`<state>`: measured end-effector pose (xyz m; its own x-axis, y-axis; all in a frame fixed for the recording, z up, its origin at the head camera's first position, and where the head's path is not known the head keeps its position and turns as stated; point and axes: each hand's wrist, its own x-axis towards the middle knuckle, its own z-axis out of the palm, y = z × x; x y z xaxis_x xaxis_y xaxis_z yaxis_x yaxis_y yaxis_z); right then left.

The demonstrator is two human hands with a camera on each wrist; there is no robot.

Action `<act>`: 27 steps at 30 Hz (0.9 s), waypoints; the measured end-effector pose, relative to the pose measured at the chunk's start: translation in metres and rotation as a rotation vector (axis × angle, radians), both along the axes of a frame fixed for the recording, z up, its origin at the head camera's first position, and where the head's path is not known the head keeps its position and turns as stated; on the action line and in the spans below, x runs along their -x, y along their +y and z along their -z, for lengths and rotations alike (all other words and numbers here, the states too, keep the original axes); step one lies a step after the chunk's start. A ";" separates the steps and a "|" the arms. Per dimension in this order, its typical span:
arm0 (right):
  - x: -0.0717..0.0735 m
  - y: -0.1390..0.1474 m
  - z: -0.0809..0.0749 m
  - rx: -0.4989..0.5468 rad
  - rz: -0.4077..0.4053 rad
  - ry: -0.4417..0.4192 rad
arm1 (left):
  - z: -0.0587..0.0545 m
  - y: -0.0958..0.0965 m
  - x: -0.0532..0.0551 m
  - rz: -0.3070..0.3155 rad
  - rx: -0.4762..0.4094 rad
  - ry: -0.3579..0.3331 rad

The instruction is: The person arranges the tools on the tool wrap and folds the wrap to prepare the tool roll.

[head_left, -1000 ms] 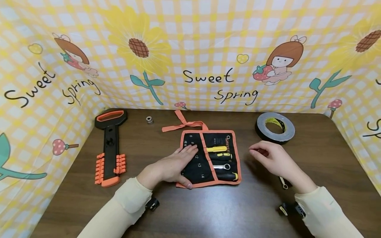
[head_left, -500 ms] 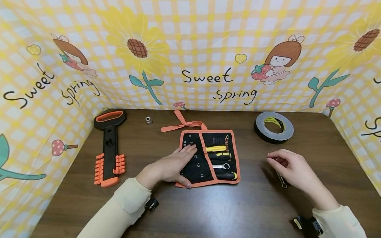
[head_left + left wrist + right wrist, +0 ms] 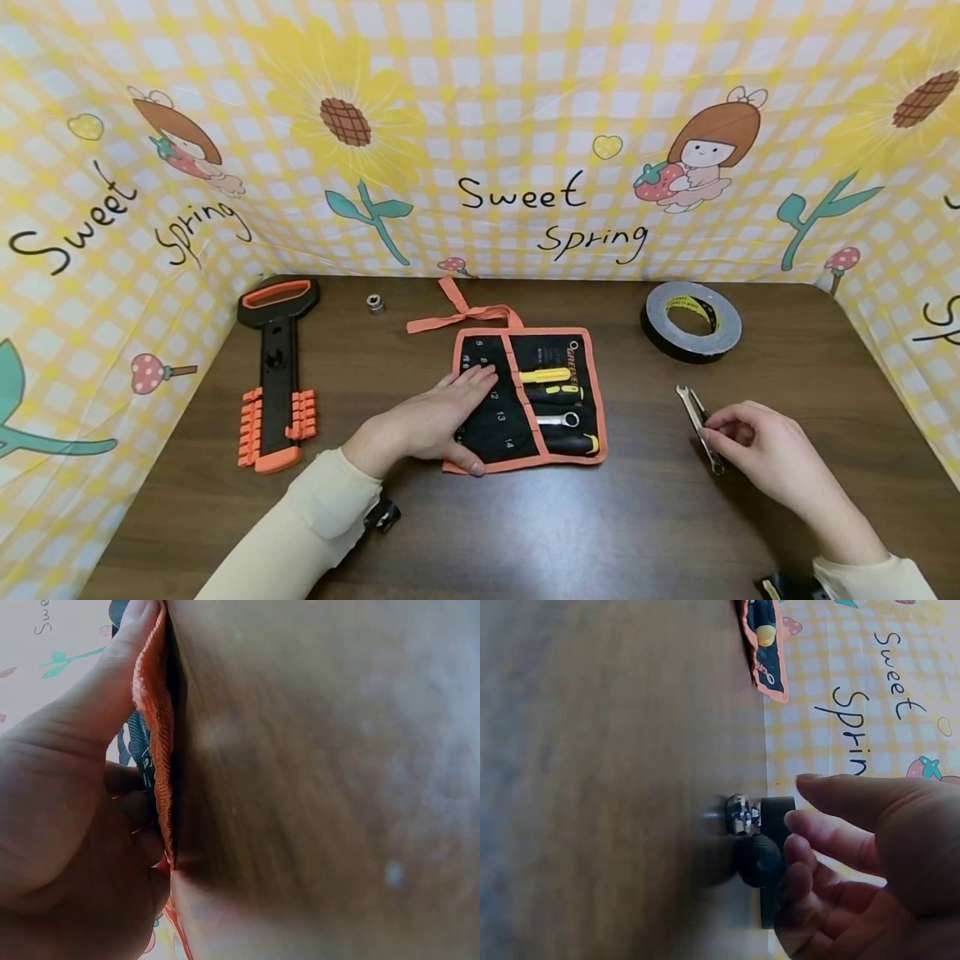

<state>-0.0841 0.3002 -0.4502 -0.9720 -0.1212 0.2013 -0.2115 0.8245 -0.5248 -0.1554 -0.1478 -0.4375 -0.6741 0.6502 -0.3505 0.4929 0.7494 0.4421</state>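
Observation:
My left hand (image 3: 435, 421) lies flat with spread fingers on the left half of a black tool pouch with orange trim (image 3: 500, 417). In the left wrist view the thumb presses near the pouch's orange edge (image 3: 159, 735). The pouch's right pockets hold a yellow handle (image 3: 546, 376), black-and-yellow handles and a ring-ended wrench (image 3: 558, 420). My right hand (image 3: 768, 446) hovers at a loose wrench (image 3: 692, 414), thumb and forefinger bent but apart in the right wrist view. Beside that wrench (image 3: 739, 815) is a dark round-ended handle (image 3: 759, 860), mostly hidden by the hand in the head view.
A roll of tape (image 3: 693, 348) lies behind the right hand. At the left lies a black-and-orange handled rack (image 3: 279, 375) with orange clips. A small metal socket (image 3: 376, 304) stands nearby. Orange ties (image 3: 480, 312) trail behind the pouch. Printed cloth (image 3: 517, 142) walls the table's back and sides.
My right hand has moved right and toward the body, from beside the pouch to the loose wrench, uncovering more of it. My left hand stays on the pouch.

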 end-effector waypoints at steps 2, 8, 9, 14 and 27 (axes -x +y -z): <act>-0.002 0.001 0.002 -0.022 0.002 0.001 | 0.000 0.000 0.000 0.002 0.001 -0.001; -0.005 0.002 0.006 -0.063 -0.014 0.046 | 0.001 -0.001 0.000 0.003 -0.002 0.001; -0.005 0.002 0.006 -0.065 -0.011 0.045 | 0.001 -0.001 0.000 0.003 -0.004 0.002; -0.006 -0.001 0.006 -0.083 0.021 0.000 | 0.001 0.000 0.000 0.005 -0.009 0.000; 0.003 -0.009 0.004 -0.061 0.095 -0.215 | 0.002 0.000 0.001 0.003 -0.010 0.000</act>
<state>-0.0866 0.2915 -0.4541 -0.9993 -0.0331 -0.0164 -0.0206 0.8667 -0.4983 -0.1560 -0.1480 -0.4395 -0.6720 0.6558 -0.3441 0.4956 0.7435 0.4491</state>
